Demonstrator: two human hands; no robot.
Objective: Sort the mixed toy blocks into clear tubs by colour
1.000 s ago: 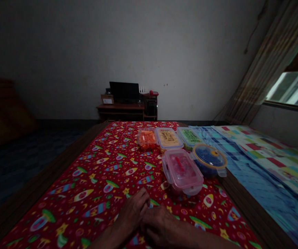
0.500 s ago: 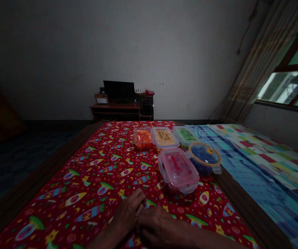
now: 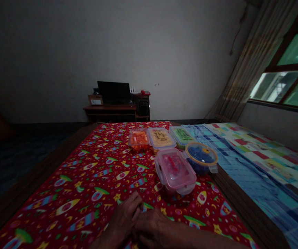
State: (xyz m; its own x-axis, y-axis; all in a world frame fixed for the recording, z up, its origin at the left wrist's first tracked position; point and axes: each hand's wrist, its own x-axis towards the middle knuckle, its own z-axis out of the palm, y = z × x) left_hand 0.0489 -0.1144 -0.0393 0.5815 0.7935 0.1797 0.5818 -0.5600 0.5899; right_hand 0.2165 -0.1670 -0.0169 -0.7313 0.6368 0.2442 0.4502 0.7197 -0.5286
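Observation:
My left hand [image 3: 126, 214] and my right hand [image 3: 152, 224] rest side by side on a red patterned cloth [image 3: 91, 176], touching each other. Both have their fingers curled in, and nothing shows in them. Beyond my right hand sits a clear box with a pink-rimmed lid [image 3: 176, 169], reddish contents inside. Right behind it stands a round blue container with an orange-rimmed lid [image 3: 202, 155]. Further back, in a row, are a box of orange pieces [image 3: 139, 139], a box with a pale yellow content [image 3: 161, 137] and a green one [image 3: 182, 135]. All the lids appear to be on.
A blue plaid cloth [image 3: 244, 180] and a colourful checked cover [image 3: 263, 145] lie to the right. Against the far wall stands a desk [image 3: 109, 109] with a monitor [image 3: 114, 92] and a red telephone [image 3: 145, 92]. A curtain [image 3: 242, 76] hangs beside the window.
The view has turned slightly to the right, so everything sits a little further left. My hands stay together in the same pose, and the containers have not moved on the cloth.

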